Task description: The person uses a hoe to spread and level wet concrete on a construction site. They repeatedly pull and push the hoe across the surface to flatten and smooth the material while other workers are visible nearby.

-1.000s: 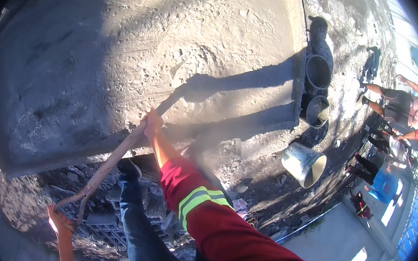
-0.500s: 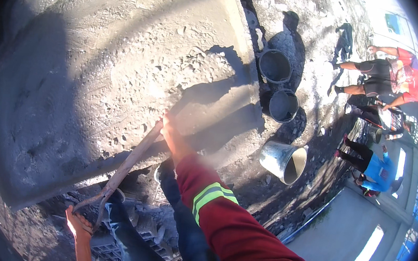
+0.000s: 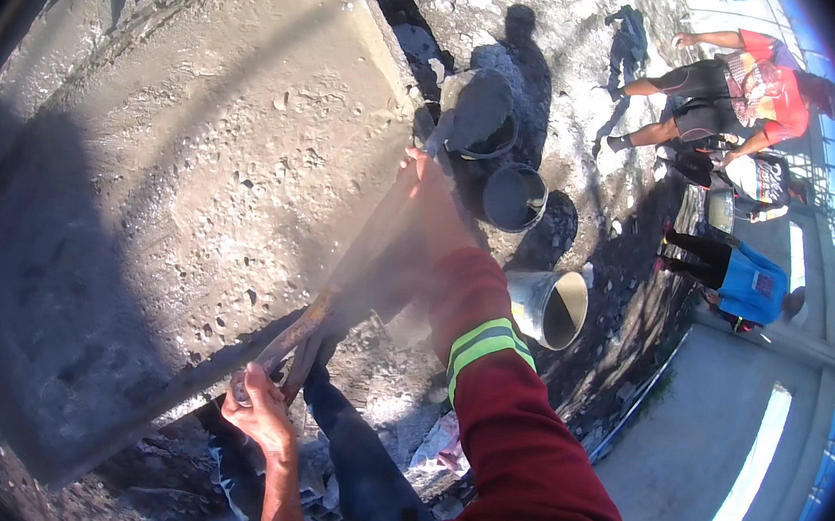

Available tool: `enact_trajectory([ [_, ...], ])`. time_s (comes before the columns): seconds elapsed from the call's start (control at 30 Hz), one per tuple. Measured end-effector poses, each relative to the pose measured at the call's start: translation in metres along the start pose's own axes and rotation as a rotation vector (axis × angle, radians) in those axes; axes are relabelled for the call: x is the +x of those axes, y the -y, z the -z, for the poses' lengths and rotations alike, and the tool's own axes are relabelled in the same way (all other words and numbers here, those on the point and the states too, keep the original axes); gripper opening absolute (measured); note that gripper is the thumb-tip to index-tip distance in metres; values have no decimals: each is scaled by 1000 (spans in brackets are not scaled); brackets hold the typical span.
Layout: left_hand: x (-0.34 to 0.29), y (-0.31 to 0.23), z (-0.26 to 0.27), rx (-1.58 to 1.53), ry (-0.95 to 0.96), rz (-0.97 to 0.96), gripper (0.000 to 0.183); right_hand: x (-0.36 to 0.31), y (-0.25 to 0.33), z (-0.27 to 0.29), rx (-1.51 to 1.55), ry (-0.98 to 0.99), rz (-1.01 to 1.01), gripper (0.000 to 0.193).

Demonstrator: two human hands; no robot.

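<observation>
My two hands grip a long shovel [image 3: 316, 313] with a wooden shaft, slanting from lower left to upper right. My left hand [image 3: 267, 415] is closed around its split handle end. Farther up, my right hand [image 3: 423, 176] is wrapped round the shaft, near the blade end. The grey blade end overlaps the farthest bucket [image 3: 499, 146]; whether it touches the rim I cannot tell. Below the shaft lies a broad bed of wet, pitted concrete [image 3: 215, 171], held by a raised edge. Blur softens the middle of the shaft and my right forearm.
A second dark bucket [image 3: 515, 198] stands nearer, and a pale bucket [image 3: 534, 307] leans or lies tilted on the rubble. At right are a person in red [image 3: 766, 88], a person in blue [image 3: 752, 283] and another between them. A concrete wall [image 3: 680, 457] fills the lower right.
Both hands have moved right and upward with the shovel, bringing its blade end from over the concrete to the farthest bucket. The whole view has shifted, so the buckets sit farther left.
</observation>
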State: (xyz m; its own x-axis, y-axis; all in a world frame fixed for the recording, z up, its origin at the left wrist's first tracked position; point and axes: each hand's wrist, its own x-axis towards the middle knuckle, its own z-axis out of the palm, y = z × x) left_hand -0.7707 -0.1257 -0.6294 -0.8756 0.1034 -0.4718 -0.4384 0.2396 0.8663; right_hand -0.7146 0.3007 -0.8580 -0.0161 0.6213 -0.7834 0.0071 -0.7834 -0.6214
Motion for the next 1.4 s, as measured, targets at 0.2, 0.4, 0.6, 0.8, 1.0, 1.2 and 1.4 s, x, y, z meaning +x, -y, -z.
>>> enact_trajectory([
  [0.2, -58, 48, -51, 329, 435, -949, 35, -26, 24, 48, -450, -220, 130, 25],
  [0.4, -60, 78, 123, 401, 600, -721, 54, -155, -29, 22, -53, 33, 103, 34],
  [0.6, -28, 63, 409, 338, 30, -109, 69, -250, -235, -95, 438, 374, -378, 36],
  [0.8, 36, -24, 731, 378, -926, 187, 51, -457, -612, -263, 372, 309, -875, 22],
  [1.0, 104, -154, 980, 610, -1007, 124, 47, -628, -795, -376, 723, 286, -1165, 24],
  [1.2, 205, -151, 935, 667, -859, 326, 51, -559, -782, -379, 488, 55, -1076, 18],
  [1.4, 215, -5, 709, 452, -652, 616, 51, -359, -650, -262, 266, -76, -733, 18],
])
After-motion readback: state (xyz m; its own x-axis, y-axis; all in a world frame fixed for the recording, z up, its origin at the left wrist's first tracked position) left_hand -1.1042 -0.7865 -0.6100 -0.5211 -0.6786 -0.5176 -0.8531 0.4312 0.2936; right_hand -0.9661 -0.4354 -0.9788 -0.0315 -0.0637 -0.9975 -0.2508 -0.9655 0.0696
